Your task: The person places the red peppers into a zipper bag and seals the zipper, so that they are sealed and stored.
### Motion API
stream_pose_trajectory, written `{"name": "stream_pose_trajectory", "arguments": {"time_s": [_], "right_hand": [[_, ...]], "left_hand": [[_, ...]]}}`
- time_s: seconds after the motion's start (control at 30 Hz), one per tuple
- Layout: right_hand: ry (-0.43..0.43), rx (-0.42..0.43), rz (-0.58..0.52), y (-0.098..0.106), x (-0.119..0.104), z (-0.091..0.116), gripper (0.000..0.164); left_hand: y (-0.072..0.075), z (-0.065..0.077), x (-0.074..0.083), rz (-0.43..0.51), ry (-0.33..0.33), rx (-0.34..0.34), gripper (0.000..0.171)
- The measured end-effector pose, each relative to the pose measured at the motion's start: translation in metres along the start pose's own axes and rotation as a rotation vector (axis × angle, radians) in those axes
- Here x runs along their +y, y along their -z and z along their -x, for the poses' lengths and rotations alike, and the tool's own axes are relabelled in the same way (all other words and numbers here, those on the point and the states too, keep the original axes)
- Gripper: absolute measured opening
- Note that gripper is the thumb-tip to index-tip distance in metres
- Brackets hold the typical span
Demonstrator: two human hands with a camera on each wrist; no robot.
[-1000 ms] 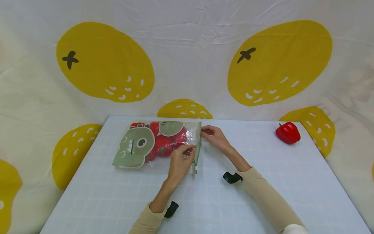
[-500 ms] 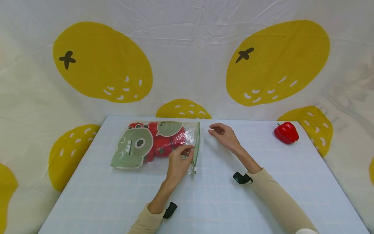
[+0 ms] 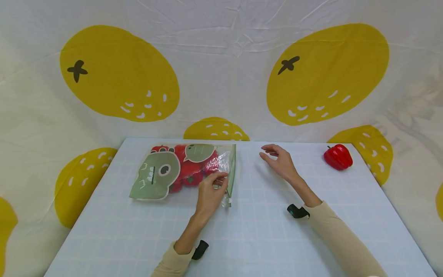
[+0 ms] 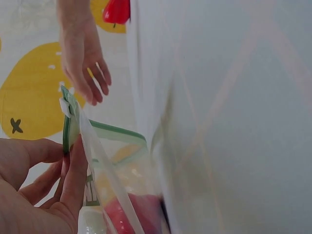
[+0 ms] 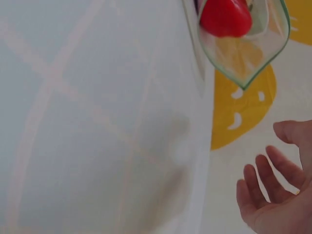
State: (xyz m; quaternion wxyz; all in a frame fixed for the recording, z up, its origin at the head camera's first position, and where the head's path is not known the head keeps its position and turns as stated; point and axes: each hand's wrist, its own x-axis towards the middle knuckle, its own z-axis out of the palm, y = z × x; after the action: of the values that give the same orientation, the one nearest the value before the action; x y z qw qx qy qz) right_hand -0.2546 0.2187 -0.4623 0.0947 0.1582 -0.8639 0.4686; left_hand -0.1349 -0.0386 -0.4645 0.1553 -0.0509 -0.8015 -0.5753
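Observation:
A clear zip bag (image 3: 157,181) with a green animal print lies on its side on the table, its green-edged mouth facing right. Red tomatoes (image 3: 192,179) and other red produce show through the plastic. My left hand (image 3: 211,194) pinches the upper edge of the mouth between thumb and fingers; the left wrist view shows the green zip strip (image 4: 68,122) lifted there. The right wrist view looks into the parted mouth (image 5: 243,87). My right hand (image 3: 282,163) hovers to the right of the bag, fingers loosely bent, holding nothing. A red bell pepper (image 3: 338,157) lies farther right.
The table (image 3: 256,238) has a pale checked cloth. Behind it hangs a white curtain (image 3: 225,77) printed with big yellow fruit. A dark wrist camera (image 3: 297,211) sits by the right sleeve, another one (image 3: 200,250) by the left.
My right hand has left the bag's mouth and moved right, toward the bell pepper, its fingers spreading. The left hand stays at the bag's edge.

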Motion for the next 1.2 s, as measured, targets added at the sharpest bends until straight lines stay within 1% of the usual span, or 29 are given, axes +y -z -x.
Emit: {"name": "stream_pose_trajectory", "arguments": {"time_s": [0.23, 0.47, 0.73, 0.97, 1.2], "right_hand": [[0.030, 0.066, 0.064, 0.015, 0.011, 0.003, 0.033], [-0.006, 0.099, 0.115, 0.031, 0.021, 0.007, 0.035], [-0.012, 0.151, 0.149, 0.050, 0.033, 0.010, 0.035], [-0.059, 0.195, 0.193, 0.067, 0.043, 0.013, 0.040], [-0.115, 0.270, 0.215, 0.086, 0.048, 0.019, 0.042]], "left_hand": [[0.000, 0.000, -0.002, 0.002, -0.012, 0.001, 0.018], [0.000, 0.000, -0.001, 0.000, -0.006, -0.004, 0.018], [0.000, 0.000, -0.001, 0.005, -0.011, 0.008, 0.017], [0.000, 0.000, -0.003, 0.023, -0.018, 0.013, 0.017], [-0.001, 0.000, -0.004, 0.019, -0.010, 0.010, 0.016]]}}
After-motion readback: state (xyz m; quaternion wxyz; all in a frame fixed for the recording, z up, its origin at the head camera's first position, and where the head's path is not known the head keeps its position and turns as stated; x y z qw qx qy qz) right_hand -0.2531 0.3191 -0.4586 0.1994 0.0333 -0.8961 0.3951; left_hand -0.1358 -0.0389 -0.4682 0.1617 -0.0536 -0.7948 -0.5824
